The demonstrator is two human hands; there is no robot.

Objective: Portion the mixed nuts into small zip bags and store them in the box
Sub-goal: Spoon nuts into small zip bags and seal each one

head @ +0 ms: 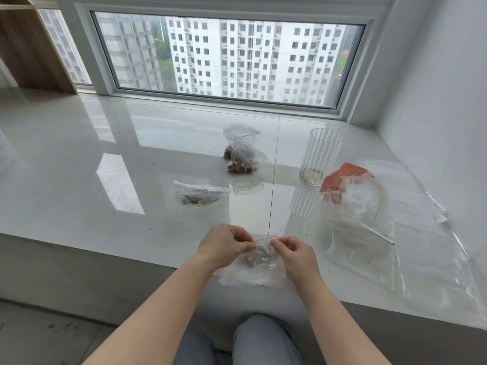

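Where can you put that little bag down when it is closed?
The sill is bare on the left, from the flat bag of nuts out to the wooden shelf, and behind the standing bags toward the window. The right is crowded: glass jar, big bag and plastic sheets.

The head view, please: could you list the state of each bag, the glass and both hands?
Left hand: pinches the zip strip.
Right hand: pinches the zip strip.
Held zip bag: holds nuts, seal between the fingers.
Flat bag: lying down, nuts inside.
Two far bags: propped together, nuts inside.
Ribbed glass: upright, nearly empty.
Large red-printed bag: open, crumpled.
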